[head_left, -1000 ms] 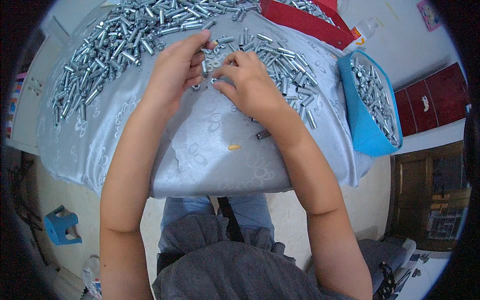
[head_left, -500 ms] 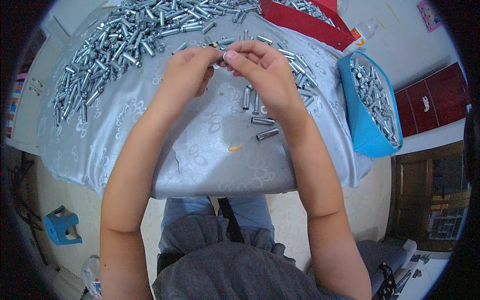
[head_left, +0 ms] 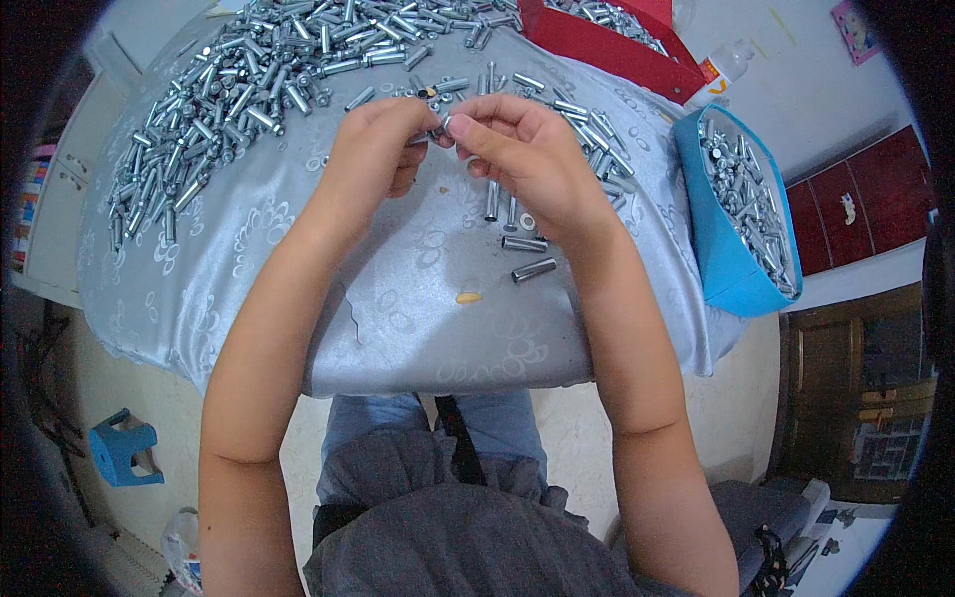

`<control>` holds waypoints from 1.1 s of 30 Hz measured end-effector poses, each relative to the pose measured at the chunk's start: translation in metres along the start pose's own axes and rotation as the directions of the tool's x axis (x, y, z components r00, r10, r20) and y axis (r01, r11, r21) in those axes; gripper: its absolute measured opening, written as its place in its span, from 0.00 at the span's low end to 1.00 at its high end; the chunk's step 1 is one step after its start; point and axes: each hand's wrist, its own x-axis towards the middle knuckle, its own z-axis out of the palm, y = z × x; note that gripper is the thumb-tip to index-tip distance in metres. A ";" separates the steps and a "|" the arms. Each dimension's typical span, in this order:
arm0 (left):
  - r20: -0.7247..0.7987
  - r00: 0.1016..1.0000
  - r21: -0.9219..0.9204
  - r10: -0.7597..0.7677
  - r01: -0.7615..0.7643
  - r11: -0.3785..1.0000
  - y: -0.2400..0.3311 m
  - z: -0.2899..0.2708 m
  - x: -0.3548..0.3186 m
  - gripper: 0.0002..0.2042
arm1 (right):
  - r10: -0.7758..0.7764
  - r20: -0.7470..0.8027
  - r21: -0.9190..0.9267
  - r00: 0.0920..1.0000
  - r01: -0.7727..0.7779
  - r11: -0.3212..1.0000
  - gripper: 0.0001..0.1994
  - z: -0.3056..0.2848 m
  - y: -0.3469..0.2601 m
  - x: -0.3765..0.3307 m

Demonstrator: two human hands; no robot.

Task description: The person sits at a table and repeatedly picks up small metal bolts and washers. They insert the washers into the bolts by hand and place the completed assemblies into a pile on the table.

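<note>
Over the far middle of the table, my left hand and my right hand meet fingertip to fingertip. Both are closed in a pinch on a small silvery metal part, mostly covered by the fingers; a ring-like edge shows by the right thumb. Whether it is one piece or two I cannot tell. Loose metal sleeves lie near my right wrist, with a flat washer beside them. Beyond the right hand more sleeve anchor bolts are scattered.
A large heap of metal anchor bolts covers the table's far left. At the far right stand a red box and a blue bin, both holding bolts, and a plastic bottle. A small yellow piece lies on the grey tablecloth.
Both hands have shifted very slightly, staying pinched together at the same spot. Nothing else on the table has visibly moved.
</note>
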 end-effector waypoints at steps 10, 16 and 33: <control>0.061 0.994 0.028 0.092 -0.094 0.995 0.001 0.001 -0.002 0.11 | 0.203 0.167 0.163 0.965 -0.230 0.959 0.11 -0.007 -0.007 -0.004; 0.191 0.973 -0.017 0.126 -0.125 0.992 0.000 -0.006 -0.002 0.09 | 0.223 0.258 0.215 0.940 -0.281 0.935 0.12 -0.008 -0.010 -0.005; -0.163 0.976 0.192 0.146 -0.114 0.975 -0.002 -0.002 0.005 0.13 | -0.288 0.029 -0.278 0.957 0.285 0.917 0.12 0.005 -0.002 -0.006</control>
